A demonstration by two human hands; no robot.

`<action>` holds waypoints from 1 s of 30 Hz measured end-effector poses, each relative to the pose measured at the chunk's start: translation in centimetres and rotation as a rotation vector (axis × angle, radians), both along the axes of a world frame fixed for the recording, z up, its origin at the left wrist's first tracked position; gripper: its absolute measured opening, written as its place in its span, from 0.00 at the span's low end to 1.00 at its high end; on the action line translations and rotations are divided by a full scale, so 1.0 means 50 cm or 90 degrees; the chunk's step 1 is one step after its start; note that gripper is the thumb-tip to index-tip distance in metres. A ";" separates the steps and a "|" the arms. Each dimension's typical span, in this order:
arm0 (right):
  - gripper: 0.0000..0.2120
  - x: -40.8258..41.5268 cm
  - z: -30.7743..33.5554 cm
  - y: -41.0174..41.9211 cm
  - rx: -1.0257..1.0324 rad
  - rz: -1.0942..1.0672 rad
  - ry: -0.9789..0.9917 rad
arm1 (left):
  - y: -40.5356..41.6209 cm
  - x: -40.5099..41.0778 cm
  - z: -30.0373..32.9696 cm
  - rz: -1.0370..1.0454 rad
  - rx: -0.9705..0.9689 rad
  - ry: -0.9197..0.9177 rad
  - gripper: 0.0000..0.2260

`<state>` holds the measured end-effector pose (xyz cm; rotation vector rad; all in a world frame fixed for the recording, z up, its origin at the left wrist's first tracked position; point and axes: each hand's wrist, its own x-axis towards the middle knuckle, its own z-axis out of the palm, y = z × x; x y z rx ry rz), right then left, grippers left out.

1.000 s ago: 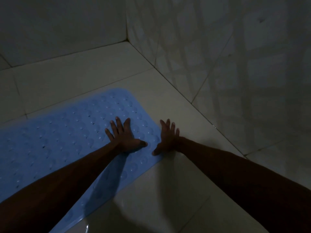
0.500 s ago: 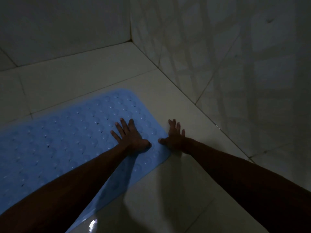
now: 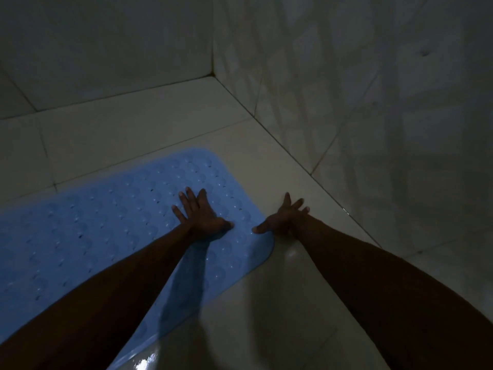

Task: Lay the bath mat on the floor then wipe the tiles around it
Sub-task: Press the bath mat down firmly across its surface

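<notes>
- Forearms come in from the bottom edge, both bare, reaching forward and down in dim light.
- Glare (image 3: 142,363) sits on the wet-looking floor just beside the mat's near edge.
- Mat (image 3: 88,231) lies flat on the floor: pale blue, rubbery, long with rounded corners, covered in rows of round bumps and small holes. Its right end is between the hands; its left part runs out of view.
- Left hand (image 3: 200,216) rests palm down on the mat near that right end, fingers straight and spread, thumb out to the right; it holds nothing.
- Right hand (image 3: 282,218) is splayed flat at the mat's right edge, thumb tip on or at the mat's rim, fingers fanned over the bare tile; it grips nothing. Whether the palm touches the mat I cannot tell.
- Floor (image 3: 266,303) is large, glossy, off-white tiles with thin dark grout lines.
- Walls (image 3: 373,116) meet in a corner beyond the mat; they are tiled too, the right one with a faint square pattern.
- No writing or brand shows on anything.
- Against half a second ago, the right hand's fingers are fanned wider and its thumb points further left; the left hand and mat lie much as they did.
</notes>
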<state>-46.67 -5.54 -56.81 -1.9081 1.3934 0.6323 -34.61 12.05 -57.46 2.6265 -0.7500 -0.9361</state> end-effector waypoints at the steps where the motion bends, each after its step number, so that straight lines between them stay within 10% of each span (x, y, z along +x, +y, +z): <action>1: 0.73 -0.005 0.002 0.002 -0.006 0.005 -0.008 | -0.004 -0.002 0.000 0.014 0.005 -0.003 0.58; 18: 0.71 0.033 0.008 0.045 -0.115 -0.014 -0.039 | 0.002 0.022 0.020 0.082 0.107 -0.020 0.73; 30: 0.75 0.038 -0.010 0.014 -0.036 0.047 -0.038 | 0.005 0.051 -0.001 0.139 0.030 -0.022 0.61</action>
